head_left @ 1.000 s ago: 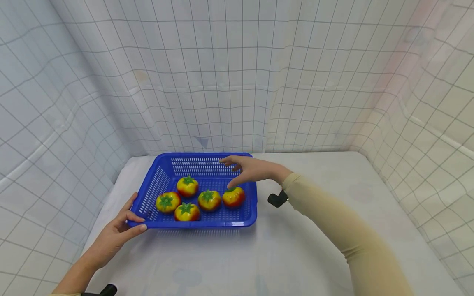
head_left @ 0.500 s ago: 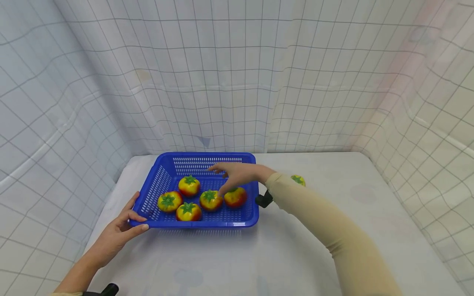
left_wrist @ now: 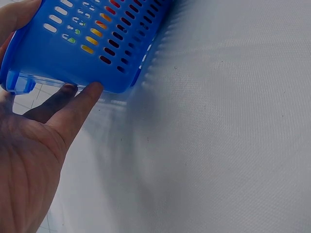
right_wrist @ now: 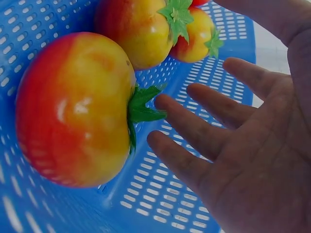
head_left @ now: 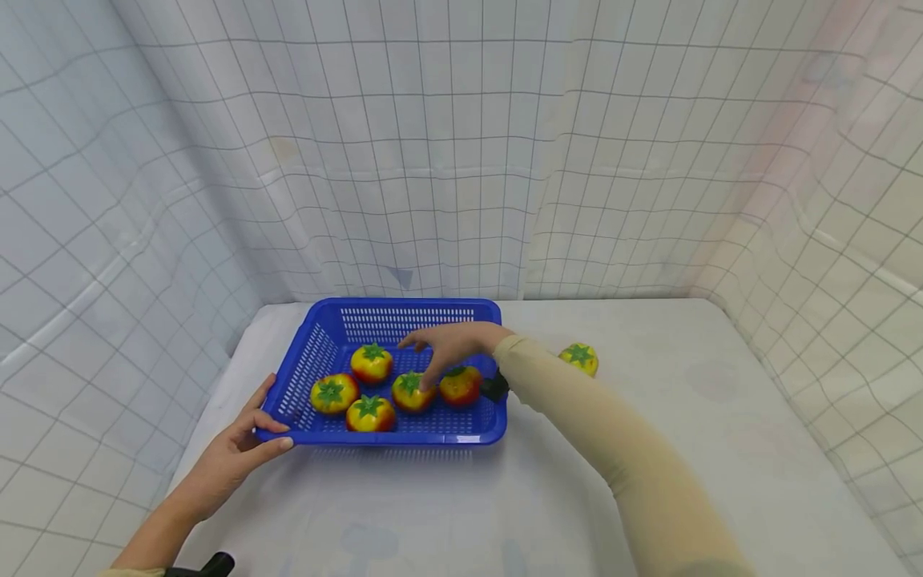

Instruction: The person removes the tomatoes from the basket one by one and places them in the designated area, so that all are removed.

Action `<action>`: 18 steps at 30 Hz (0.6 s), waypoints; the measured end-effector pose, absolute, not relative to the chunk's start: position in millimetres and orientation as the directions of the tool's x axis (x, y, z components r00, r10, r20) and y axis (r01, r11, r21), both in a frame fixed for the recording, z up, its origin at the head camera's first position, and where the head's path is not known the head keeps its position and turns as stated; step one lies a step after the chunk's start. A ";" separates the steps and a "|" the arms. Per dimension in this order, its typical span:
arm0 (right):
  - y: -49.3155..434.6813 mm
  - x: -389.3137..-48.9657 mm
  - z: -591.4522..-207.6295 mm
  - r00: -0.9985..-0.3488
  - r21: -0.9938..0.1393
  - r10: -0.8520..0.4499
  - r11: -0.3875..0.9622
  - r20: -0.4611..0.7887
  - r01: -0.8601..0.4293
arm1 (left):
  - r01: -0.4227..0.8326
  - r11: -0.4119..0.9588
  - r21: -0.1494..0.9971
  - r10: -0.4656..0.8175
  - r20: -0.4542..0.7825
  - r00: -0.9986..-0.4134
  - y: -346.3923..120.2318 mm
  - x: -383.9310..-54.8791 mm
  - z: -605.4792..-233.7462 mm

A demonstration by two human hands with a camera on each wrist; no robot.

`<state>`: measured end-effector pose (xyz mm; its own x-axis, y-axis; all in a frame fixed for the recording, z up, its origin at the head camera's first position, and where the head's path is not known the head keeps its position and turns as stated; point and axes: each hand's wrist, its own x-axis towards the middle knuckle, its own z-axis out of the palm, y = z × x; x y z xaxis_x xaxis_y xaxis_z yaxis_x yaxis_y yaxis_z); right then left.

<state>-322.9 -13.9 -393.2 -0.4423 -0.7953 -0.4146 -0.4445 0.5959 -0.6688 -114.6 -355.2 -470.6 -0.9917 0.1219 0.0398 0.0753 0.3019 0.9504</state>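
Note:
A blue plastic basket point(head_left: 375, 438) holds several glossy yellow-and-red tomatoes with green star-shaped tops. My left hand point(head_left: 216, 473) grips its front left corner, thumb on the front rim; the left wrist view shows fingers against the outer wall point(left_wrist: 73, 68). Above the basket's right half, my right hand point(head_left: 454, 343) hovers with fingers spread and holding nothing. Its thumb hangs at the middle tomato point(head_left: 411, 394); whether they touch I cannot tell. The right tomato point(head_left: 460, 388) lies beneath that hand, and in the right wrist view a tomato point(right_wrist: 75, 109) sits just off the fingertips.
One more tomato point(head_left: 580, 358) lies on the white-covered table point(head_left: 685, 385) right of the basket, partly hidden by my right sleeve point(head_left: 577, 417). White grid-patterned curtains point(head_left: 461, 160) enclose the table's back and sides.
My right hand has moved left and slightly down over the basket, from the right tomato toward the middle one. The tomato outside the basket has come into view from behind the sleeve.

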 end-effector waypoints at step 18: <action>-24.9 -335.1 -406.6 -0.379 -0.605 -0.753 0.658 -0.538 -0.448 | 0.073 0.289 0.954 0.127 0.038 -0.991 -355.1 -114.9 -470.5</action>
<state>-335.1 -24.9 -406.6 -0.3787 -0.7533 -0.5377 -0.4484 0.6576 -0.6054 -114.9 -355.1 -470.5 -0.9912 0.1267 0.0377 0.0733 0.2893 0.9544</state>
